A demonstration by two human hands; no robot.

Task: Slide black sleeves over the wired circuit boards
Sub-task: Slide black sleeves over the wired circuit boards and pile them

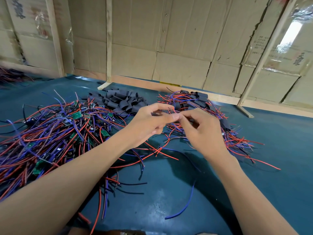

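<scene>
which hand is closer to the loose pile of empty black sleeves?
Left. The left hand sits just in front of the pile of empty black sleeves, nearly overlapping its near edge. The right hand is further to the right, over the sleeved boards.

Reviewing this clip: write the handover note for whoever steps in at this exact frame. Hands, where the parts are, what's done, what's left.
Left hand and right hand meet above the green mat, both pinching thin wires; whether a board or sleeve is in the grip is too blurred to tell.
Bare wired boards: big pile on the left.
Empty black sleeves: heap at the far centre.
Sleeved boards: pile on the right, behind the right hand.
Done: the right pile. Left: the much larger left pile.
</scene>
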